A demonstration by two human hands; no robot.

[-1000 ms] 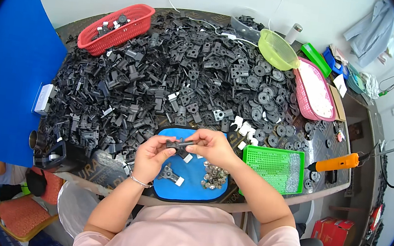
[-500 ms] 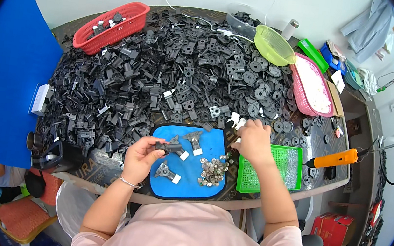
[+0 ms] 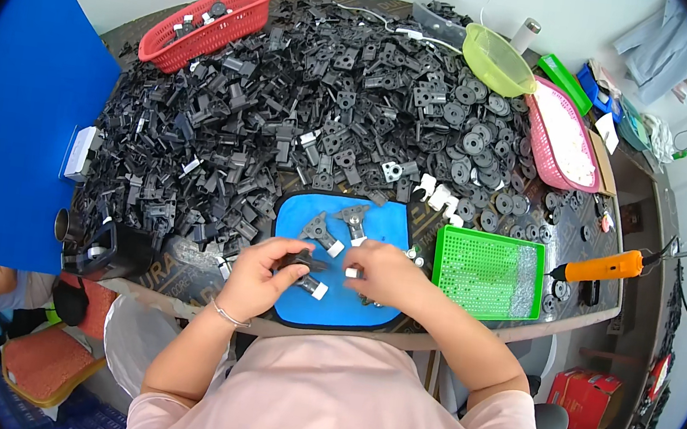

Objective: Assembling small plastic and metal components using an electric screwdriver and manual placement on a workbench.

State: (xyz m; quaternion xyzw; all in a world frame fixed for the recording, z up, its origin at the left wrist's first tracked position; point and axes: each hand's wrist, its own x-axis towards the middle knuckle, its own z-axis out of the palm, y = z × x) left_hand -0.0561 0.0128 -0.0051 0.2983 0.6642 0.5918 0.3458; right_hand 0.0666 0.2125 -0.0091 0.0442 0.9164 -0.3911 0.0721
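My left hand (image 3: 265, 273) pinches a black plastic part (image 3: 301, 259) above the blue mat (image 3: 298, 207). Close to its right, my right hand (image 3: 387, 274) has a small white plastic piece (image 3: 352, 273) between its fingertips, apart from the black part. On the mat lie black brackets with white ends: one bracket (image 3: 353, 218) at the far side, another bracket (image 3: 318, 230) left of it, and a third bracket (image 3: 315, 287) partly under my left hand. Small round metal pieces (image 3: 413, 255) show at the mat's right edge; my right hand hides most of them.
A big heap of black plastic parts (image 3: 236, 117) covers the table behind the mat, with black discs (image 3: 479, 137) at its right. White pieces (image 3: 439, 197) lie beyond the mat. Rightward are a green tray (image 3: 481, 272), an orange electric screwdriver (image 3: 600, 267) and a pink basket (image 3: 539, 135).
My right hand has come from the white pieces down and left over the mat, bringing one white piece near my left hand. The view has shifted slightly.
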